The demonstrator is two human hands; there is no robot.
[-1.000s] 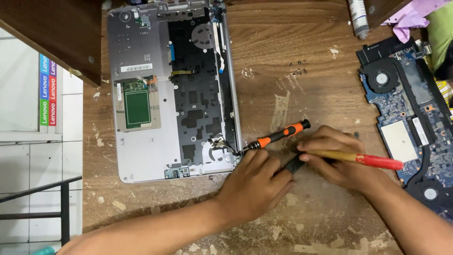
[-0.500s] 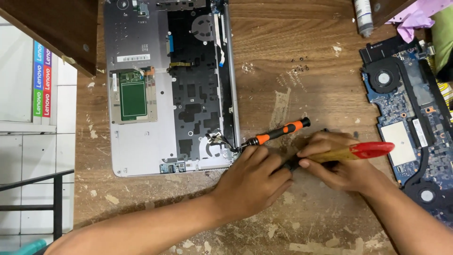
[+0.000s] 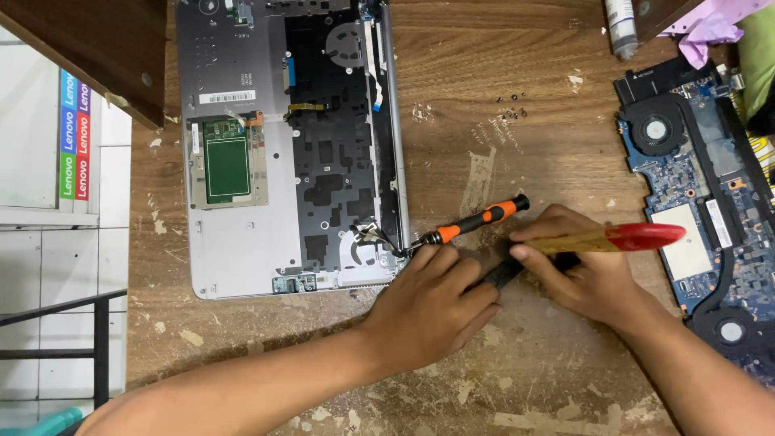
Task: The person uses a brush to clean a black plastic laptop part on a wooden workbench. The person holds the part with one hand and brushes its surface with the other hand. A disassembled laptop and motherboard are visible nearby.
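Observation:
An opened silver laptop base (image 3: 242,242) lies on the wooden table with its black inner frame exposed. An orange-and-black screwdriver (image 3: 476,220) has its tip at the base's near right corner. My left hand (image 3: 428,307) is curled over the screwdriver's shaft at that corner. My right hand (image 3: 585,274) grips a tool with a yellow shaft and a red end (image 3: 638,236), held almost level and pointing right. A black part (image 3: 502,273) shows between the two hands; what it is cannot be told.
A blue laptop mainboard with fans (image 3: 686,186) lies at the right edge. Small loose screws (image 3: 510,113) sit on the table (image 3: 484,81) above the hands. A grey tube (image 3: 620,28) and purple cloth (image 3: 710,32) lie at the top right. A dark wooden shelf (image 3: 89,48) overhangs top left.
The red end of the tool in my right hand has lifted from slanting down to nearly level. My left hand and the screwdriver have stayed at the laptop corner.

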